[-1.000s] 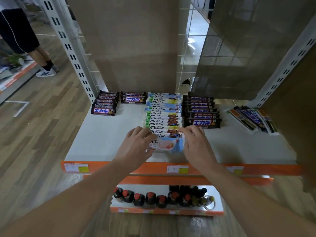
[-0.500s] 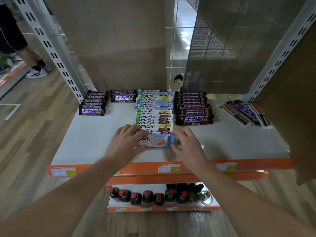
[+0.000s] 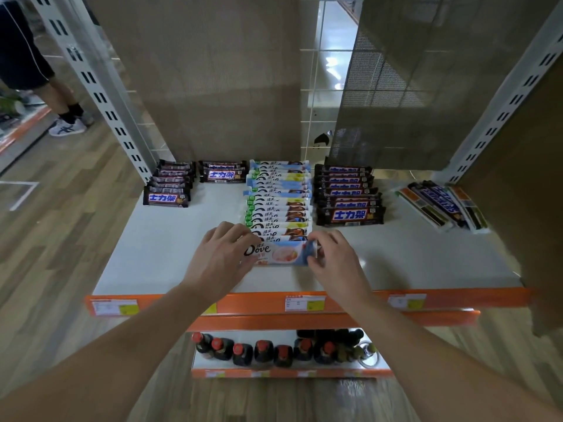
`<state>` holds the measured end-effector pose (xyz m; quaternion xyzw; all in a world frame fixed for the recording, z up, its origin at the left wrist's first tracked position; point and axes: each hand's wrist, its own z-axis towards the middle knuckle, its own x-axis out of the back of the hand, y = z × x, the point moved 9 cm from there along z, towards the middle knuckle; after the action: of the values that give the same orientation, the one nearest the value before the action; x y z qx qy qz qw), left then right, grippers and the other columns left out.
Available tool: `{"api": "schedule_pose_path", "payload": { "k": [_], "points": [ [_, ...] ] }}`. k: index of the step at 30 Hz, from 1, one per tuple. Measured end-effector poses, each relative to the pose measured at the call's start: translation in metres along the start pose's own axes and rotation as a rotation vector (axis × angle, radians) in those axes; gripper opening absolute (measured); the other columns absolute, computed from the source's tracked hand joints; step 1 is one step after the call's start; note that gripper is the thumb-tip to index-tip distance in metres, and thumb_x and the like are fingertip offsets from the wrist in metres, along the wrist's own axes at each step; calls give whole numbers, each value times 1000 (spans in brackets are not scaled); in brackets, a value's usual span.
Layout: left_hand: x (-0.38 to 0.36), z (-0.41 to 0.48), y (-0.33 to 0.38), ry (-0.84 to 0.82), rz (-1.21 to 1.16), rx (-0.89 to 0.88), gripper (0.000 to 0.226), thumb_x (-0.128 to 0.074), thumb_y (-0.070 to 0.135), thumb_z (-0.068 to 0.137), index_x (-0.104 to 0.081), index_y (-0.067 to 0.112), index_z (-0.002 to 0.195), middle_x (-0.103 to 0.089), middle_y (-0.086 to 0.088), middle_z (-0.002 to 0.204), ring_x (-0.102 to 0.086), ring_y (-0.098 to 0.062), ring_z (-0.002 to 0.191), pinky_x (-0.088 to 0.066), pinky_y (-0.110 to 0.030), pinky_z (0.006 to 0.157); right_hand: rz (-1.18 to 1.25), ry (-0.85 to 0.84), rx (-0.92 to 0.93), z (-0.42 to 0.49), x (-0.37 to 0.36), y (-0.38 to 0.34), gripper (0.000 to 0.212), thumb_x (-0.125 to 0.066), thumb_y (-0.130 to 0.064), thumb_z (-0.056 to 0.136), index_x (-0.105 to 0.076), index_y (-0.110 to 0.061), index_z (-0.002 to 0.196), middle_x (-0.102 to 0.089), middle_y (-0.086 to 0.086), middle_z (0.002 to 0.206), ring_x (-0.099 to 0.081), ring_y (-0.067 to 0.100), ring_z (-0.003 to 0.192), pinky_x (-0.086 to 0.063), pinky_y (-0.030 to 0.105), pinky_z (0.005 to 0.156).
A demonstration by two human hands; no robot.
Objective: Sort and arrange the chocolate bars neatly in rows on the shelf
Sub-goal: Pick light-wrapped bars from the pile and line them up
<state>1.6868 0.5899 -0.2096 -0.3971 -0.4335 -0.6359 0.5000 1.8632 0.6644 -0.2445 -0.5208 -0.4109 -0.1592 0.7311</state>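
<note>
Sliding toward the near edge of the white shelf (image 3: 170,254), the pale blue Dove bar (image 3: 281,253) now sits a little more clear of the row behind it than it did a second ago, when both hands were pressed up against the row's front. The left hand (image 3: 221,258) lies over the bar's left end with fingers curled down onto the wrapper, covering the start of the logo; the right hand (image 3: 333,260) pinches the right end between thumb and fingertips, lifting that corner slightly, as far as I can tell. To my eye that means the bar is being squared up as the newest front piece of the middle Dove row (image 3: 278,202), so this column is nearly finished. Its long axis runs left to right across the shelf, parallel to the orange front rail (image 3: 457,300), with the printed name reading from the left end and the picture toward the right. Dark Snickers rows (image 3: 348,196) flank it on the right and left, already lined up, while a small loose bunch (image 3: 441,205) lies askew at the far right, seemingly not yet sorted.
</note>
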Motion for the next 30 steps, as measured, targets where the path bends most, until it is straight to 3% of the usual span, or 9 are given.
{"api": "schedule_pose_path", "payload": {
  "k": [10,14,19,26,30],
  "points": [
    [5,3,12,-9,-105,24,30,-67,28,84,-62,24,113,-58,3,111,-48,-21,106,-45,-38,88,-59,49,-24,-11,22,0,41,-60,-13,88,-53,-22,127,-43,-5,121,-54,9,98,-51,28,84],
    [10,4,28,-14,-167,-9,24,-64,23,84,-64,23,107,-60,6,106,-51,-18,101,-51,-33,75,-137,78,-45,-24,41,6,37,-55,-17,90,-54,-23,127,-48,-4,120,-51,11,107,-49,32,83],
    [17,10,57,-21,-256,-47,17,-62,25,82,-66,25,99,-62,10,98,-54,-14,94,-51,-30,61,-202,19,-103,-45,57,19,33,-49,-23,94,-57,-21,127,-53,-2,123,-46,16,119,-43,32,96],
    [2,31,112,-85,-339,-104,35,-51,41,82,-65,26,109,-60,8,111,-54,-13,104,-54,-35,72,-235,15,-223,-84,103,47,36,-46,-32,96,-55,-21,129,-52,-2,129,-41,17,122,-37,30,103],
    [-9,43,156,-122,-354,-171,38,-51,42,84,-63,23,115,-58,6,118,-53,-13,110,-52,-33,81,-257,62,-307,-104,141,74,33,-48,-34,95,-55,-25,125,-50,-2,127,-41,18,120,-40,34,99]
  ]
}}
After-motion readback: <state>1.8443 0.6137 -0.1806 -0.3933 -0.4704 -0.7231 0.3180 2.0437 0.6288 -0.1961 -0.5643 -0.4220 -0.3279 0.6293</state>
